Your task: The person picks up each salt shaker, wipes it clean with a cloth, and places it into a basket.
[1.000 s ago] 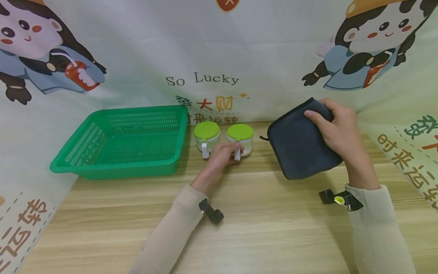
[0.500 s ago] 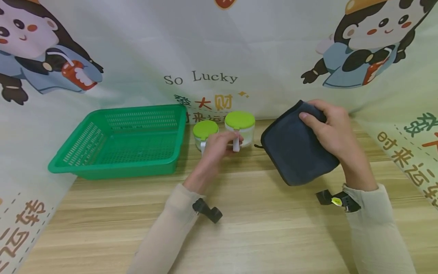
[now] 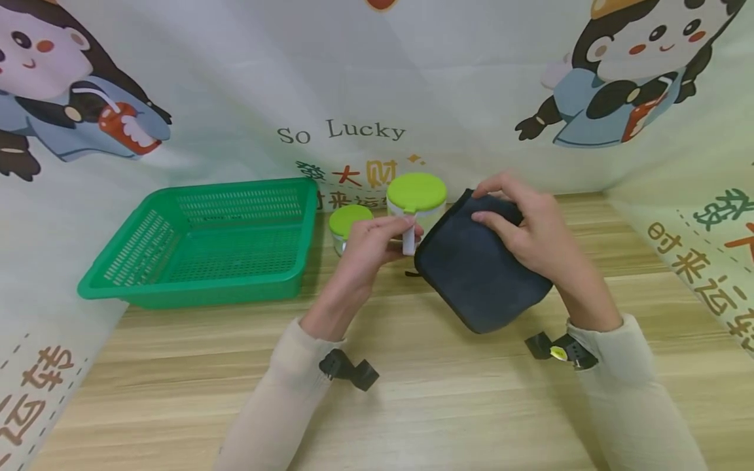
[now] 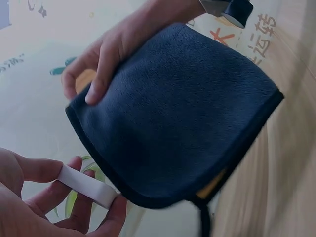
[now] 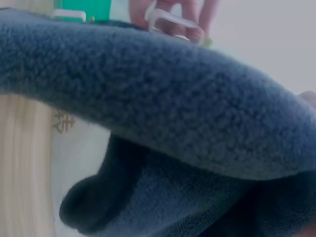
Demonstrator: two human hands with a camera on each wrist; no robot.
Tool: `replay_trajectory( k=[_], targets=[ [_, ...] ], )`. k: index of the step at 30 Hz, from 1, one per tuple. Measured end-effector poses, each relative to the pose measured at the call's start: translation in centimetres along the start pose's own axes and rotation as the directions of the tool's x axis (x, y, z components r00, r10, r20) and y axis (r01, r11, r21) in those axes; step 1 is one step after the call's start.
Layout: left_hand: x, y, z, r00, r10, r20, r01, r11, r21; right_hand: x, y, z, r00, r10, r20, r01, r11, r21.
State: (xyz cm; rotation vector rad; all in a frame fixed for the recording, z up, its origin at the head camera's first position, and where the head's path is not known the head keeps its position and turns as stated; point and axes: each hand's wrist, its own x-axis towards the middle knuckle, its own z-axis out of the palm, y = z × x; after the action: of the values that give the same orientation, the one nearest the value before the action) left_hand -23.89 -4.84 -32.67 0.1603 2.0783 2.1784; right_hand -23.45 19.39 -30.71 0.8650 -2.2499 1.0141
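My left hand (image 3: 366, 245) holds a clear jar with a bright green lid (image 3: 417, 190) by its white handle (image 3: 409, 237). Fingers and thumb wrap that handle (image 4: 89, 186) in the left wrist view. A folded dark blue-grey cloth (image 3: 480, 271), black-edged with a small loop, hangs from my right hand (image 3: 533, 226), pinched at its top between thumb and fingers. Its near edge overlaps the jar's right side in the head view. Fleecy pile of the cloth (image 5: 158, 94) fills most of the right wrist view and hides much of the right hand.
A second, matching green-lidded jar (image 3: 350, 221) stands on the table behind my left hand. Left of it sits a green plastic basket (image 3: 200, 292). A printed curtain (image 3: 471, 85) closes off the back and sides of the wooden table (image 3: 448, 405).
My left hand has lifted the jar by its handle, up from beside the second jar. The right hand has brought the cloth leftward, close against the jar.
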Motion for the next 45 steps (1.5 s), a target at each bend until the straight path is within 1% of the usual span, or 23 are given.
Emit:
replay_trajectory(
  k=[4,10,12,15,20,22,25,29,31,33,36,39,41,45],
  targets=[
    [-0.5,0.4,0.2,1.000,0.018,0.003,-0.018,1.000,0.013,0.0,-0.3,0.7,0.999,-0.033,0.029,0.033,0.999,0.004],
    [-0.9,0.6,0.3,0.999,0.044,0.023,-0.045,0.998,0.033,-0.2,-0.5,1.9,0.997,-0.011,0.071,0.015,0.999,-0.051],
    [-1.0,0.7,0.3,0.998,0.048,0.028,-0.049,0.998,0.039,-0.2,-0.6,2.3,0.997,-0.017,0.081,0.022,0.998,-0.059],
    [-1.1,0.8,0.4,0.999,0.048,0.024,-0.049,0.998,0.048,-0.2,-0.5,2.6,0.996,-0.047,0.078,0.051,0.997,-0.050],
    [-1.3,1.0,0.5,1.000,0.030,0.007,-0.030,0.997,0.069,-0.3,-0.4,3.0,0.992,-0.116,0.054,0.119,0.992,-0.043],
    [-1.4,1.1,0.5,1.000,0.026,0.001,-0.026,0.997,0.078,-0.3,-0.4,3.1,0.990,-0.130,0.057,0.132,0.990,-0.044],
    [-1.5,1.3,0.5,1.000,0.026,-0.005,-0.025,0.996,0.080,-0.3,-0.4,3.2,0.990,-0.115,0.085,0.121,0.990,-0.067],
    [-1.5,1.3,0.5,0.999,0.036,-0.010,-0.035,0.997,0.066,-0.3,-0.4,3.4,0.987,-0.055,0.149,0.074,0.989,-0.127],
    [-1.5,1.2,0.4,0.999,0.039,-0.014,-0.038,0.997,0.062,-0.3,-0.4,3.5,0.987,-0.031,0.159,0.053,0.989,-0.136],
    [-1.5,1.0,0.5,0.999,0.038,-0.014,-0.037,0.997,0.068,-0.3,-0.5,3.6,0.991,-0.020,0.133,0.038,0.990,-0.135],
    [-1.4,0.8,0.6,1.000,0.030,-0.009,-0.029,0.996,0.087,-0.5,-0.9,3.6,0.998,-0.030,0.059,0.038,0.991,-0.131],
    [-1.4,0.8,0.8,1.000,0.028,0.002,-0.028,0.995,0.100,-0.5,-1.3,3.7,0.999,-0.042,0.012,0.044,0.985,-0.165],
    [-1.5,0.9,0.8,1.000,0.030,0.001,-0.030,0.995,0.098,-0.5,-1.5,3.8,0.999,-0.038,0.025,0.042,0.980,-0.196],
    [-1.5,0.9,0.7,1.000,0.026,-0.007,-0.026,0.998,0.057,-0.3,-1.8,4.0,0.997,-0.013,0.071,0.029,0.972,-0.233]
  ],
)
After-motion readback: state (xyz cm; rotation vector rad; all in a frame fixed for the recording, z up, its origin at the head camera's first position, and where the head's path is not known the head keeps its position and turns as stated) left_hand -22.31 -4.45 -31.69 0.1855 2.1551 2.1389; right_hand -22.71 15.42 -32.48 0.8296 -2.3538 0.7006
